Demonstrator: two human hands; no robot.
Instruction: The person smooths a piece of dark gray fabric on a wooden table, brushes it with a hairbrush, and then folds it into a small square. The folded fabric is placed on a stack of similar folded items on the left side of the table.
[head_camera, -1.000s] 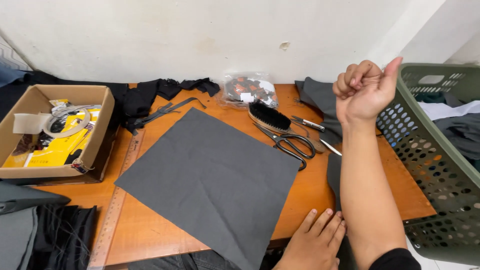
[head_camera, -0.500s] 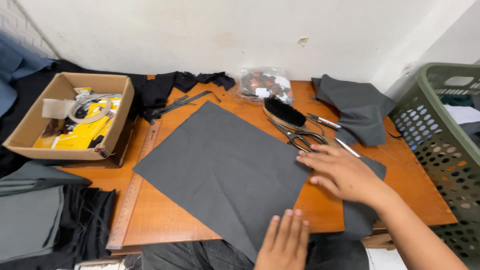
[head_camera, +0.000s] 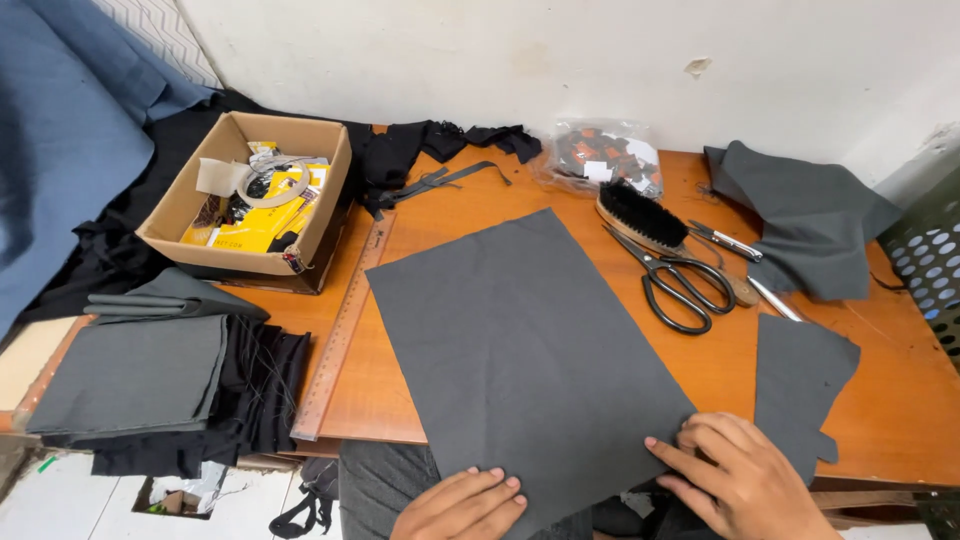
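Note:
A large dark grey fabric sheet (head_camera: 520, 350) lies flat on the wooden table (head_camera: 890, 410), turned at an angle. My left hand (head_camera: 462, 503) rests flat on its near corner at the table's front edge. My right hand (head_camera: 735, 477) presses fingers spread on the sheet's near right edge, beside a smaller grey fabric piece (head_camera: 800, 385). Neither hand grips anything.
Black scissors (head_camera: 675, 280), a black-bristled brush (head_camera: 645, 220) and metal tools lie at the back right. A crumpled grey cloth (head_camera: 810, 220) and a green basket (head_camera: 930, 270) sit far right. A long ruler (head_camera: 345, 325), a cardboard box (head_camera: 250, 200) and folded fabric (head_camera: 140, 375) are on the left.
My right hand came down from a raised fist to the sheet's near right edge. The view swung left, so the basket slid mostly out of sight. My left hand stayed at the front edge.

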